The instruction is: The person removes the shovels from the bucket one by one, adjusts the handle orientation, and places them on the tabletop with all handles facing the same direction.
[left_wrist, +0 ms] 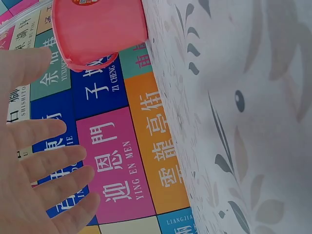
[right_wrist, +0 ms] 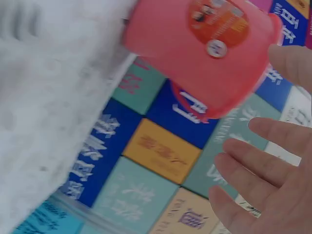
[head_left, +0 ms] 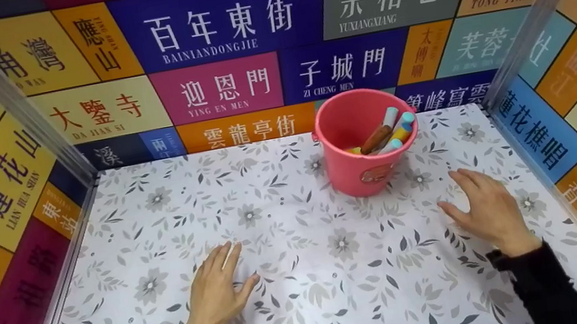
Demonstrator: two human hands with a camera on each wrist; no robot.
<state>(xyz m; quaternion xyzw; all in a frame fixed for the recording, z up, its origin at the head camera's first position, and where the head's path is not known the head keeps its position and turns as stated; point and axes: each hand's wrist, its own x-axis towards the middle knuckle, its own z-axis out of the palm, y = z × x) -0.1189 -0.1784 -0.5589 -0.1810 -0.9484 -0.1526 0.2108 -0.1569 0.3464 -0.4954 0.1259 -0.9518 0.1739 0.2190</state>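
Note:
A pink bucket (head_left: 354,171) stands upright toward the back right of the table, with several marker-like sticks (head_left: 397,129) with light blue ends and a brown stick (head_left: 377,139) leaning inside. What else lies at its bottom is mostly hidden. My right hand (head_left: 487,208) is just right of the bucket and in front of it, fingers extended and apart from it. To the left, my left hand (head_left: 216,291) hovers over or rests on the table with its fingers spread, holding nothing. Both wrist views show the bucket (left_wrist: 100,31) beyond straight fingers.
The table (head_left: 279,245) has a white covering printed with grey leaves and flowers. Panels of coloured signs form a back wall (head_left: 218,21) and side walls. Clear strips (head_left: 537,3) run along the corners where the walls meet.

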